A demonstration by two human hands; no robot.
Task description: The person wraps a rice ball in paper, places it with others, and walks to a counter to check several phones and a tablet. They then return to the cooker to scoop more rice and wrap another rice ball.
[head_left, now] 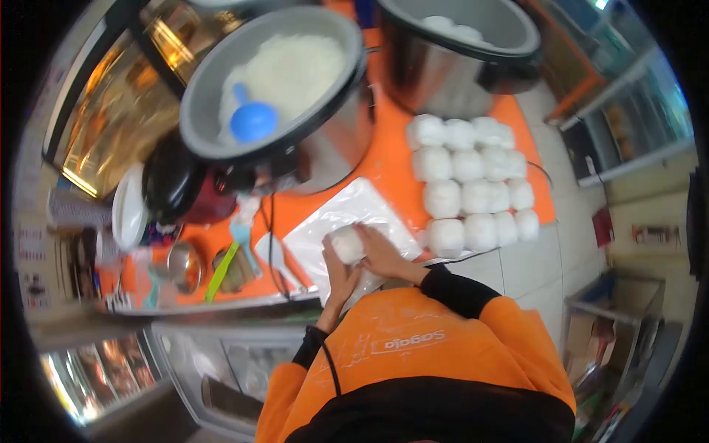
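Observation:
Between my two hands is a round white bundle (346, 245), which looks like rice in thin plastic. My left hand (340, 275) wraps round its left and near side. On its right side my right hand (380, 251) presses with bent fingers. Under both hands lies a stack of clear plastic sheets (354, 203) on the orange table (391, 162). Several similar white bundles (467, 165) stand in rows to the right. At the upper left, a large open cooker (332, 140) holds white rice (295, 70) with a blue scoop (253, 121) resting on it.
A second cooker (436, 74) with white bundles inside stands at the back right. On the table's left are a metal cup (185, 267), a lime-green utensil (221, 273), a white spatula (277, 258) and a black cable (272, 236). A glass display case (111, 111) stands beyond.

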